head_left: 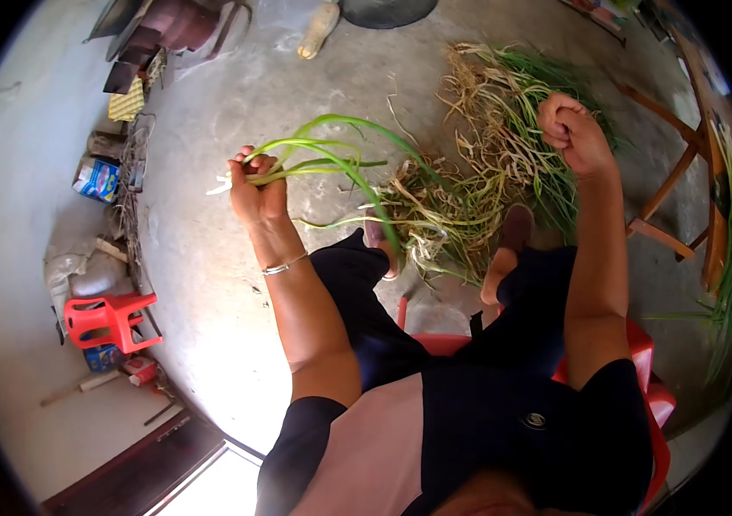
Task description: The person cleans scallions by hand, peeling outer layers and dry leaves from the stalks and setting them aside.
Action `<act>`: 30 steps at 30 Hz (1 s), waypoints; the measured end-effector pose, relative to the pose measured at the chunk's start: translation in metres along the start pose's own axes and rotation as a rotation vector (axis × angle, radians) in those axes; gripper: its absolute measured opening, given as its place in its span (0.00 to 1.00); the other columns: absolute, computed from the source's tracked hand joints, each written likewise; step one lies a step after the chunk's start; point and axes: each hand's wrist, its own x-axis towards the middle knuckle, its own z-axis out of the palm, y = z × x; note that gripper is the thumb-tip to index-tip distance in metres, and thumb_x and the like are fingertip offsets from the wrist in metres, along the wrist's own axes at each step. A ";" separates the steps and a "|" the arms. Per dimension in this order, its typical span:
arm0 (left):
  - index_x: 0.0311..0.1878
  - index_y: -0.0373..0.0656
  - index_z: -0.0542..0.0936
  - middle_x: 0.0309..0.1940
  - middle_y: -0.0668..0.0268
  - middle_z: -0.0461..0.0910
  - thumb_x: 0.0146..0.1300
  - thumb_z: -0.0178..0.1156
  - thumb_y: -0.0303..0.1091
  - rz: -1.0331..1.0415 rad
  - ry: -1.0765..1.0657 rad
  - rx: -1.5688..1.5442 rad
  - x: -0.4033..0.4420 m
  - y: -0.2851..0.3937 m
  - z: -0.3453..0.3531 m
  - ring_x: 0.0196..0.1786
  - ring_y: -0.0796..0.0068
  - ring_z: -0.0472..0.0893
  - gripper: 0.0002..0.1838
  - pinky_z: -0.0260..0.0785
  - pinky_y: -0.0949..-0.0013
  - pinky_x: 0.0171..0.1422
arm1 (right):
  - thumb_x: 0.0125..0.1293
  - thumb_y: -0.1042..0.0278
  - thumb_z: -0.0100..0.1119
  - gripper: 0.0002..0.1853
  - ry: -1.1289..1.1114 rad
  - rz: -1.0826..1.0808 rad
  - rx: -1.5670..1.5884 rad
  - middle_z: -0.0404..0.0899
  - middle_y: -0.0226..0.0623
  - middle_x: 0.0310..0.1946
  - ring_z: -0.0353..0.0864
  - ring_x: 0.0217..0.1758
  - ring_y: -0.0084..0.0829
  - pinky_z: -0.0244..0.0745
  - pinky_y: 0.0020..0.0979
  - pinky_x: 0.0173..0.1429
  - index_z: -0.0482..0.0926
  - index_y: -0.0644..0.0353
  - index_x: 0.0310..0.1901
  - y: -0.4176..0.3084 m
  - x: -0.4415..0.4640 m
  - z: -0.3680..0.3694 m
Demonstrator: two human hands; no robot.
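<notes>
green, smooth and ribbon-like, a few onions (304, 144) arch from the left hand (256, 191), whose fingers are pinched around their pale, narrow ends, a thin metal bangle (285, 267) at its wrist. the right hand (572, 136) is curled into a fist above the edge of the pile (477, 176); whether it grips anything, i cannot tell. that pile, stringy, papery and tangled, lies on the grey floor (202, 129) around the shoes (517, 227).

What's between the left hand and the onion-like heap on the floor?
In the head view, the leaves of the held green stalks arch from the left hand towards the heap, over concrete floor with a thin loose stalk.
</notes>
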 end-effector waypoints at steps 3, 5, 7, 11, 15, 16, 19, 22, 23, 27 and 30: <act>0.32 0.43 0.68 0.32 0.63 0.72 0.70 0.38 0.41 -0.025 0.012 0.185 -0.002 -0.013 0.007 0.31 0.72 0.67 0.15 0.62 0.72 0.37 | 0.61 0.65 0.52 0.15 0.168 0.155 -0.665 0.74 0.36 0.35 0.72 0.37 0.26 0.68 0.27 0.42 0.73 0.58 0.49 0.005 0.004 0.051; 0.32 0.44 0.69 0.32 0.64 0.73 0.70 0.37 0.41 -0.054 -0.020 0.235 -0.004 -0.025 0.012 0.35 0.71 0.68 0.15 0.62 0.68 0.46 | 0.59 0.62 0.55 0.22 0.109 0.101 -1.193 0.70 0.43 0.51 0.68 0.55 0.37 0.61 0.36 0.59 0.69 0.58 0.55 0.025 0.006 0.041; 0.31 0.44 0.68 0.31 0.64 0.72 0.70 0.37 0.42 -0.065 -0.019 0.225 -0.012 -0.046 0.029 0.38 0.68 0.69 0.16 0.61 0.64 0.51 | 0.61 0.57 0.54 0.26 0.293 0.038 -1.265 0.64 0.41 0.59 0.62 0.63 0.39 0.54 0.37 0.66 0.66 0.58 0.59 0.035 0.015 0.056; 0.33 0.42 0.67 0.24 0.67 0.63 0.70 0.38 0.42 -0.240 -0.171 0.267 -0.024 -0.082 0.036 0.35 0.69 0.65 0.15 0.60 0.63 0.51 | 0.56 0.53 0.59 0.36 0.174 -0.323 -1.120 0.63 0.46 0.60 0.61 0.63 0.43 0.53 0.38 0.65 0.58 0.59 0.63 0.042 0.039 0.119; 0.37 0.41 0.68 0.21 0.72 0.59 0.68 0.45 0.41 -0.334 -0.227 0.332 -0.046 -0.117 0.053 0.30 0.74 0.63 0.12 0.62 0.66 0.46 | 0.51 0.55 0.63 0.39 0.125 -0.292 -1.149 0.66 0.47 0.56 0.65 0.60 0.45 0.57 0.41 0.62 0.58 0.58 0.62 0.069 0.049 0.148; 0.38 0.41 0.69 0.20 0.73 0.59 0.67 0.47 0.42 -0.353 -0.238 0.317 -0.049 -0.123 0.052 0.29 0.75 0.63 0.12 0.62 0.67 0.45 | 0.50 0.56 0.63 0.37 0.114 -0.286 -1.160 0.68 0.47 0.54 0.67 0.58 0.46 0.57 0.42 0.62 0.60 0.58 0.61 0.070 0.051 0.151; 0.41 0.46 0.72 0.26 0.70 0.69 0.67 0.46 0.40 -0.493 -0.263 0.194 -0.051 -0.123 0.040 0.36 0.73 0.71 0.09 0.66 0.66 0.46 | 0.49 0.64 0.62 0.27 0.072 -0.120 -1.166 0.75 0.49 0.43 0.74 0.46 0.50 0.67 0.43 0.51 0.66 0.60 0.51 0.081 0.062 0.150; 0.42 0.47 0.71 0.22 0.73 0.66 0.67 0.46 0.44 -0.501 -0.304 0.178 -0.037 -0.125 0.023 0.33 0.74 0.69 0.12 0.64 0.66 0.50 | 0.58 0.65 0.51 0.25 0.059 -0.084 -0.913 0.74 0.53 0.41 0.75 0.43 0.51 0.69 0.42 0.45 0.58 0.56 0.57 0.085 0.050 0.151; 0.40 0.44 0.68 0.22 0.73 0.62 0.67 0.46 0.43 -0.523 -0.371 0.130 -0.044 -0.130 0.039 0.33 0.77 0.66 0.12 0.62 0.69 0.54 | 0.60 0.65 0.49 0.24 0.118 -0.109 -0.917 0.74 0.51 0.41 0.75 0.43 0.51 0.69 0.42 0.44 0.57 0.58 0.56 0.075 0.043 0.156; 0.57 0.40 0.63 0.46 0.63 0.73 0.58 0.56 0.51 -0.501 -0.535 0.345 -0.058 -0.134 0.058 0.54 0.68 0.69 0.31 0.58 0.64 0.61 | 0.61 0.65 0.48 0.17 0.310 0.023 -1.098 0.76 0.51 0.35 0.77 0.40 0.50 0.69 0.44 0.42 0.64 0.64 0.48 0.031 0.023 0.167; 0.63 0.36 0.59 0.54 0.59 0.71 0.55 0.61 0.49 -0.650 -0.776 0.414 -0.085 -0.136 0.086 0.59 0.64 0.67 0.39 0.58 0.64 0.62 | 0.61 0.63 0.48 0.17 0.340 0.086 -1.364 0.77 0.49 0.35 0.78 0.38 0.47 0.72 0.43 0.38 0.67 0.63 0.48 -0.025 -0.008 0.178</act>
